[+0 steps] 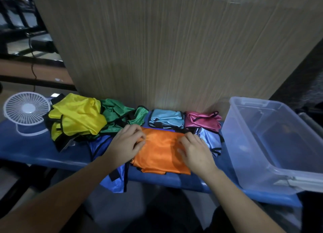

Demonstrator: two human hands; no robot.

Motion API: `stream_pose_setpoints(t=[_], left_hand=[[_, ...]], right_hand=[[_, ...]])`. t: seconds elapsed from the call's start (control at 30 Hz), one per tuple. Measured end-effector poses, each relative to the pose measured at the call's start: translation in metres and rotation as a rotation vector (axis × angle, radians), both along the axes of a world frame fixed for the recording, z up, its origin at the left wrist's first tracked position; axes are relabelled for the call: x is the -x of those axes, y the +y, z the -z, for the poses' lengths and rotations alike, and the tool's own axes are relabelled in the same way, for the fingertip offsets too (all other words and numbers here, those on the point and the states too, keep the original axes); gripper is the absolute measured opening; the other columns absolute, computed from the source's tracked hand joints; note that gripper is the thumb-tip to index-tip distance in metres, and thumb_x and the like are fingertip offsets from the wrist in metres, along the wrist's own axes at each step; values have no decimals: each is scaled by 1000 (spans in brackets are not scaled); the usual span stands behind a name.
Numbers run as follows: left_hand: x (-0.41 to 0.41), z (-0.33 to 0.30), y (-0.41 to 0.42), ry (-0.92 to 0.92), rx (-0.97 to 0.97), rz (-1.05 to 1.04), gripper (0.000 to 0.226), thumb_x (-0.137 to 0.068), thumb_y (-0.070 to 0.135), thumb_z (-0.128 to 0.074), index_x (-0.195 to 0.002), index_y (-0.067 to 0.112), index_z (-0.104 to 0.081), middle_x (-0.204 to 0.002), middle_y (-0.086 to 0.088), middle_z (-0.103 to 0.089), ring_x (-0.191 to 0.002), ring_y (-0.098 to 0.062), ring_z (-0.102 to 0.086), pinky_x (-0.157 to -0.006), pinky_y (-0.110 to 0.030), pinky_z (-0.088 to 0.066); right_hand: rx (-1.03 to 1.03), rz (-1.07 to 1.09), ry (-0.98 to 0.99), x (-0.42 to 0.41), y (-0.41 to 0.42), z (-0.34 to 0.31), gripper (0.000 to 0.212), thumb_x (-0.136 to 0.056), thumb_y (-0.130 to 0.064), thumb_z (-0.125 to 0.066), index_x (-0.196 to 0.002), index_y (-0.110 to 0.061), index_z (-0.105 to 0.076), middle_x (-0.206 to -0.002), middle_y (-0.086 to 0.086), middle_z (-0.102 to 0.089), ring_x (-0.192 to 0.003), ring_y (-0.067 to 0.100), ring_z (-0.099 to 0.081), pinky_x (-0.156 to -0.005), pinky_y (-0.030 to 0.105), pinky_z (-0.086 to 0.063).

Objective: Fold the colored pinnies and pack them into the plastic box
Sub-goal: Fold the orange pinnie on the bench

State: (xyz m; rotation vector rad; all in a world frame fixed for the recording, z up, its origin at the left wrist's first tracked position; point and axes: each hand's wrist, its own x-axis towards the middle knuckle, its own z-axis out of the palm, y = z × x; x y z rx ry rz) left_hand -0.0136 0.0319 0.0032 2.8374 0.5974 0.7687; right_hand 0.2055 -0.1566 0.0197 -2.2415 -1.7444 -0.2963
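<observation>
At the far left of your blue desk (31, 150) stands a small white fan (27, 108). Just right of it lies a crumpled yellow pinny (76, 117) with black trim, and a loose green pinny (120, 116) is bunched against its right side. In front of those two, a dark blue pinny (104, 149) spreads under your left forearm and hangs over the desk's near edge.

Your left hand (126, 142) rests on the left edge of the orange pinny (160, 152), its fingers curled and pinching the fabric near the top corner. The orange pinny lies flat in the middle of the desk, partly folded. Your right hand (194, 150) sits on its right edge; those fingers are bent onto the cloth and look to be gripping it, though blur hides the exact hold.

Behind the orange one, against the cardboard wall (174, 49), a folded light blue pinny (167, 119) and a folded pink pinny (201, 120) sit side by side. A pale lavender pinny (209, 138) lies just right of your right hand.

At the far right, the clear plastic box (244, 145) stands open, with no pinny inside it.
</observation>
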Motion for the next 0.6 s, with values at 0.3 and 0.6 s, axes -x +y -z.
stream_pose_setpoints(t=[0.3, 0.6], left_hand=[[-38, -9, 43, 331, 453, 0, 51, -95, 42, -63, -140, 32, -43, -139, 15, -45, -129, -10, -47, -104, -33, -39], [-29, -9, 59, 221, 684, 2, 36, -78, 32, -85, -103, 22, -62, -105, 5, -53, -92, -6, -56, -78, -23, -42]], right_hand=[[315, 83, 188, -27, 55, -10, 56, -84, -35, -71, -134, -23, -49, -132, 1, -57, -125, 24, -49, -102, 39, -36], [314, 79, 305, -34, 55, -14, 31, -77, -32, -77, -102, -17, -65, -109, 3, -59, -110, 26, -53, -89, 36, -41]])
